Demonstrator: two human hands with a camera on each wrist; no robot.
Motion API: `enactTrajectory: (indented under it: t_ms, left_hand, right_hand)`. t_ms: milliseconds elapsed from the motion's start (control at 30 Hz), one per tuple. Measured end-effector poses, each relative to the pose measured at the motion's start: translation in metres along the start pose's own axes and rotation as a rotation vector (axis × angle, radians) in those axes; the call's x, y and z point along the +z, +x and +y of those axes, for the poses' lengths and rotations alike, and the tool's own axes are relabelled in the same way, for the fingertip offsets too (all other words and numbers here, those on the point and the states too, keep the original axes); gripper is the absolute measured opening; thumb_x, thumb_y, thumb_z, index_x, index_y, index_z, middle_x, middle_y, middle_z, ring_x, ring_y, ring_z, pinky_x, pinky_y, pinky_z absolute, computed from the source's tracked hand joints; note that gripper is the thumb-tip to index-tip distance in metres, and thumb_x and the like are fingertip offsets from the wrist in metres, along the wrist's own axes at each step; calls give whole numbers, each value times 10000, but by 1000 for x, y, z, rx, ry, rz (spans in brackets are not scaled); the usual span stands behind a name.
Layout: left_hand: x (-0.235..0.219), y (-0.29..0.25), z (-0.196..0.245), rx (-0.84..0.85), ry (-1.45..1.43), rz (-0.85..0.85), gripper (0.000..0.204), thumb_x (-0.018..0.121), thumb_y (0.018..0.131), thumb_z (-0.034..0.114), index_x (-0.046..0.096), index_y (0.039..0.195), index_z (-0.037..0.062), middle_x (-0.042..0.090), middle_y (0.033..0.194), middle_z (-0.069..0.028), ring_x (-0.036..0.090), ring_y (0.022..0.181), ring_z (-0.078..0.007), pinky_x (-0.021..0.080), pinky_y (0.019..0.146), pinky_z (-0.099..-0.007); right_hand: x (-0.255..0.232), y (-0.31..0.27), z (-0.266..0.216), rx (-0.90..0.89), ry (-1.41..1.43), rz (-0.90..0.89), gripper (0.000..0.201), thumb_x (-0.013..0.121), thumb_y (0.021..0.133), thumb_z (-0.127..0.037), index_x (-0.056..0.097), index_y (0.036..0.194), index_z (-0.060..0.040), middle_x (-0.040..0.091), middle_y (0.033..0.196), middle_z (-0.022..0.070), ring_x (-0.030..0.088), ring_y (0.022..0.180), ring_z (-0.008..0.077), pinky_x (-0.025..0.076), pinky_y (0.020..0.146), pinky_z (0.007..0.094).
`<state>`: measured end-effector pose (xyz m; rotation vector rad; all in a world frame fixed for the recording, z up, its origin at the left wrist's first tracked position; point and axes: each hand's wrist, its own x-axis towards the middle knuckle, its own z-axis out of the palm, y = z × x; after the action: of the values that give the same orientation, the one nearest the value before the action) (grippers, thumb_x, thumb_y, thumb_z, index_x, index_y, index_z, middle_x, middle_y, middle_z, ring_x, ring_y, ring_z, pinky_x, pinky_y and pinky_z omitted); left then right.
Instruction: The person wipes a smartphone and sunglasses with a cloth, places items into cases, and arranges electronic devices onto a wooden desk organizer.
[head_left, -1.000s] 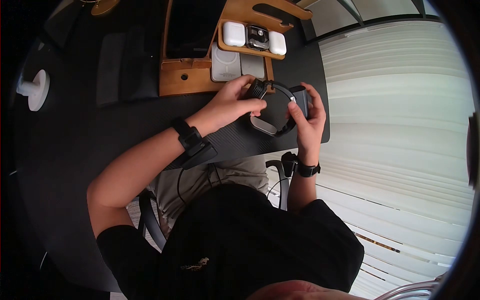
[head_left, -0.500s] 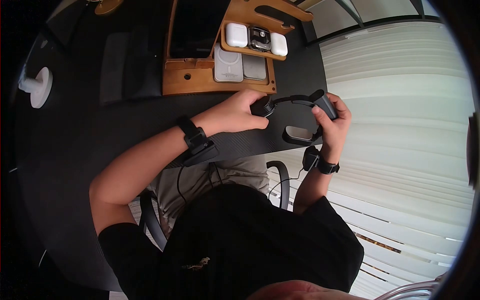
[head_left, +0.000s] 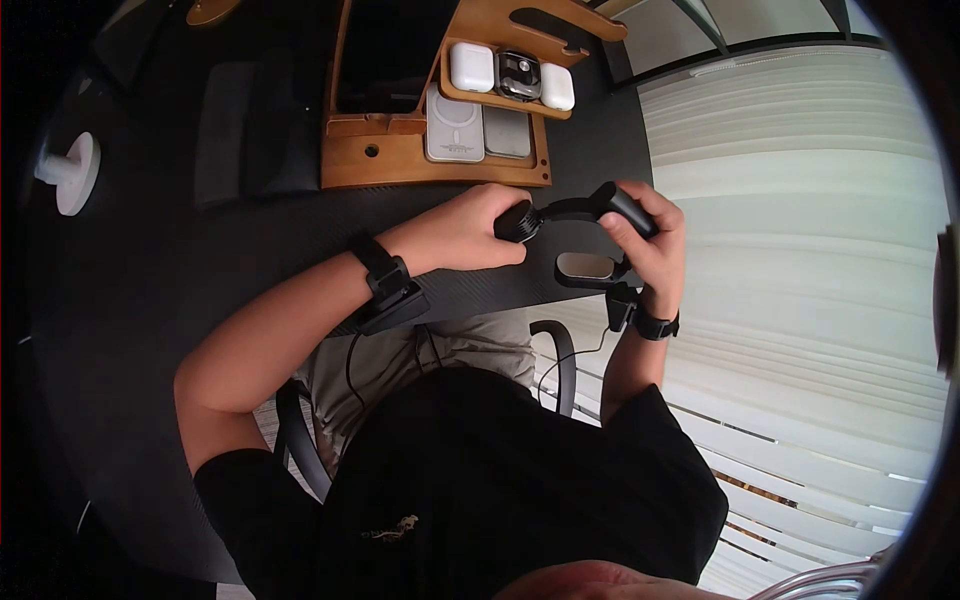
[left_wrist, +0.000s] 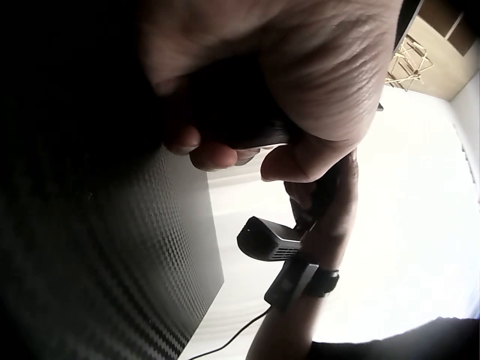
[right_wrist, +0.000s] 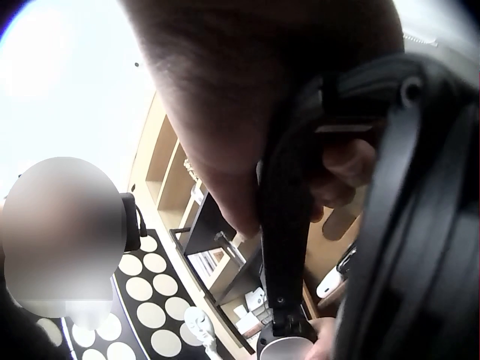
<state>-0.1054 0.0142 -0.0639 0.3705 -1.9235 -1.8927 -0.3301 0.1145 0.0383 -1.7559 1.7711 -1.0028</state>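
Note:
Both hands hold a black neck fan (head_left: 572, 209) over the front of the desk; it is a jointed curved band with thick pods. My left hand (head_left: 465, 230) wraps its fingers and thumb round a ridged end pod (head_left: 517, 222). On the other side, my right hand (head_left: 655, 245) grips a thick black section (head_left: 628, 208), thumb on the near side. Another pod with a silver plate (head_left: 585, 266) hangs free below. In the left wrist view a pod with vent slots (left_wrist: 268, 241) shows beyond the fingers. The right wrist view has the band (right_wrist: 285, 217) up close.
Behind the hands stands a wooden desk organizer (head_left: 350, 172) holding white cases (head_left: 472, 67), a dark watch (head_left: 519, 75) and a white power bank (head_left: 455, 130). A dark folded item (head_left: 255, 135) lies left of it. Blinds (head_left: 790, 250) hang at the right.
The right hand has moved right and the fan has spread and turned, its silver-plated pod swinging to the right. In the last half second both hands shifted slightly left.

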Motion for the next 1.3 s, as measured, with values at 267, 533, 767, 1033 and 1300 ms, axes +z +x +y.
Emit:
enactTrajectory:
  t_ms: [267,533,767,1033,1300]
  left_hand:
    - [1,1,-7,53,-11,62,181,677,779,85,570,906,14,536,718,-21,513,659,-111,429,615,-296]
    - [-11,3,-3,-174,-302,81,152,647,818,6,517,881,51,536,684,6,515,563,-63,409,512,-254]
    - [-8,2,5,-194,-266,115,243,678,798,54,574,1010,0,563,728,-1,526,570,-71,427,520,-252]
    - [-6,8,-7,-2,-84,-12,314,672,778,105,592,1060,-7,562,754,-4,525,600,-81,425,540,-261]
    - [-16,1,13,-232,-104,-111,377,667,772,96,595,1129,-4,555,776,-12,531,610,-77,428,537,-262]
  right_hand:
    - [4,2,-3,-7,-57,-76,346,853,823,-193,687,1060,-3,653,786,6,575,693,73,467,635,228]
    - [38,-13,12,127,47,-11,387,844,802,-119,632,1110,-19,640,858,-15,558,752,55,461,674,216]
    - [44,-24,35,133,144,140,361,780,775,-49,660,1114,-13,648,890,-13,567,803,57,478,721,220]
    - [6,-18,44,70,35,259,379,749,732,-13,690,1106,-13,671,899,-9,597,803,62,497,728,231]
    - [3,-22,31,1,-38,161,383,740,731,9,676,1108,-9,644,907,-25,558,800,60,466,724,220]
